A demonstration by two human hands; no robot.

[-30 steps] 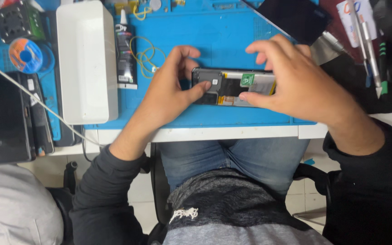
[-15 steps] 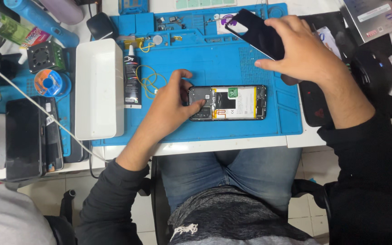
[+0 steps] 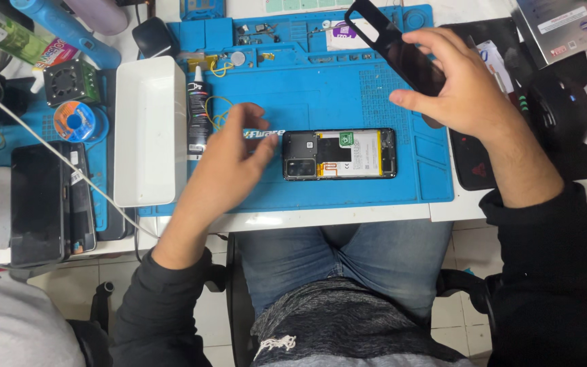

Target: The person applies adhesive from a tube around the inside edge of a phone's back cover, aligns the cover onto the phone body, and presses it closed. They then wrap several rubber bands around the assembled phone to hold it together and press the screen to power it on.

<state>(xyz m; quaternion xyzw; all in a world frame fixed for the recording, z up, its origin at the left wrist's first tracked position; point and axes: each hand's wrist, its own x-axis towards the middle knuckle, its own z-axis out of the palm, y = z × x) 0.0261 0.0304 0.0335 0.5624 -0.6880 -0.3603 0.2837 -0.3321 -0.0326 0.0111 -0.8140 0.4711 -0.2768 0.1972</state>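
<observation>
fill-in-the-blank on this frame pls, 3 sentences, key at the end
1. The right hand holds a dark back cover lifted above the ____ work mat.
2. The opened phone lies flat on the mat with its ____ side facing up.
3. The left hand, holding nothing, hovers just ____ of the phone in the picture.

Missing words: blue; inner; left

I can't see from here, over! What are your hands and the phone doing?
Right hand holds black back cover lifted. Left hand empty, beside opened phone. Phone flat on blue mat. Nothing in the way.
</observation>
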